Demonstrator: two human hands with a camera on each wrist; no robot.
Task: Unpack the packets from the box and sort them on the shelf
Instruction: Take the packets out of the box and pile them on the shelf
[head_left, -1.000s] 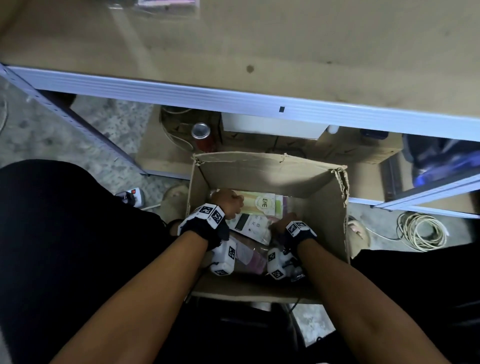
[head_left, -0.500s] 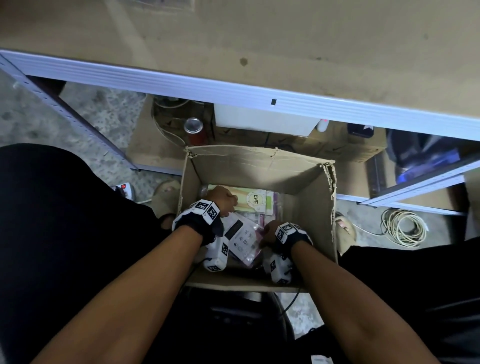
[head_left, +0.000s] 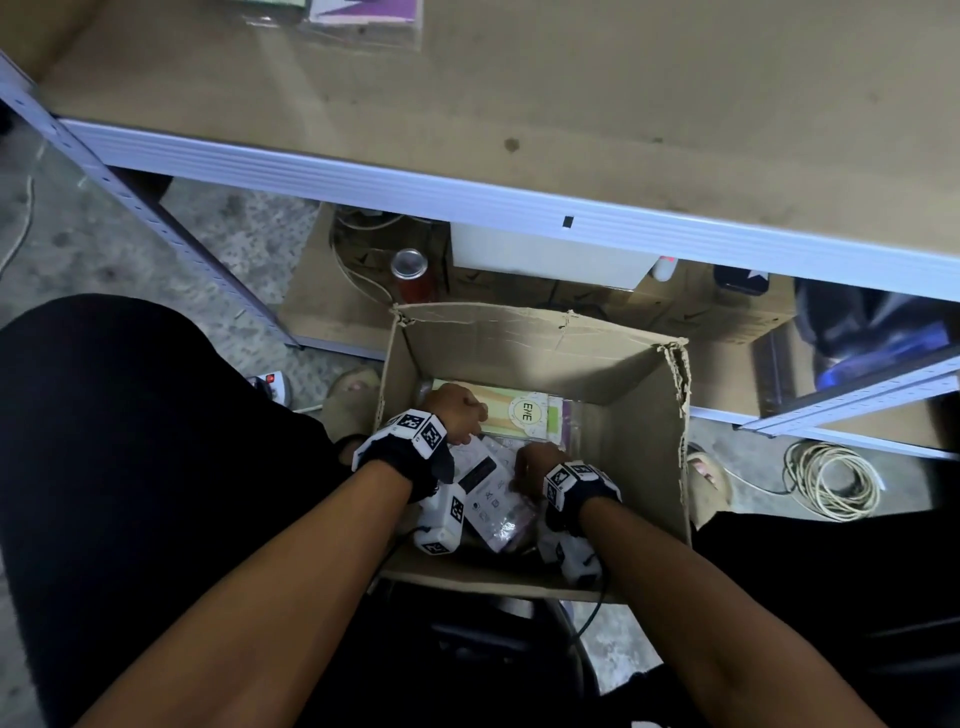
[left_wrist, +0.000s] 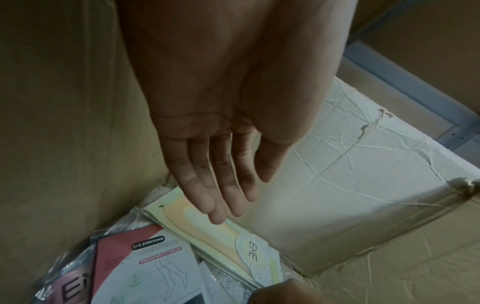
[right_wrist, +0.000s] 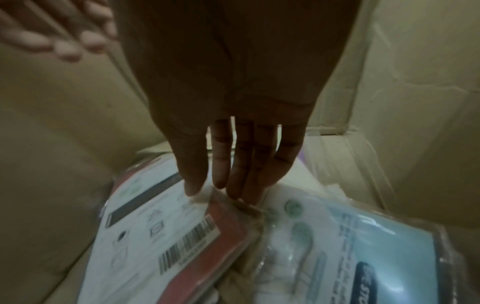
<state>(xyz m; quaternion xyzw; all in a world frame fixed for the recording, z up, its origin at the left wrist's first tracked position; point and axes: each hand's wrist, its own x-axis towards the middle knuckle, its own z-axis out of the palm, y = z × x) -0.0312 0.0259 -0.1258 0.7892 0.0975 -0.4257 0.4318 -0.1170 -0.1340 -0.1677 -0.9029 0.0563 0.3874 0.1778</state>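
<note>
An open cardboard box (head_left: 530, 348) stands on the floor with several packets inside. My left hand (head_left: 457, 408) reaches into its far left corner. Its fingers (left_wrist: 221, 205) are straight and hover over or touch a yellow-green EVE packet (head_left: 522, 413) (left_wrist: 233, 242). My right hand (head_left: 535, 460) (right_wrist: 213, 191) pinches the top corner of a tilted red-and-white stocking packet (head_left: 491, 491) (right_wrist: 155, 232), thumb on its white face. A light blue packet (right_wrist: 389, 242) lies beside it. Another red-and-white packet (left_wrist: 145, 263) lies near the left hand.
The brown shelf board (head_left: 571, 114) with its white rail (head_left: 467, 200) overhangs the box, and two packets (head_left: 358, 18) lie at its far edge. Under it stand a drink can (head_left: 410, 265) and a white case (head_left: 545, 254). A cable coil (head_left: 831, 480) lies right.
The red-and-white packet has turned and come up toward the near side of the box, with my right hand at its corner. My left hand stays at the yellow-green packet.
</note>
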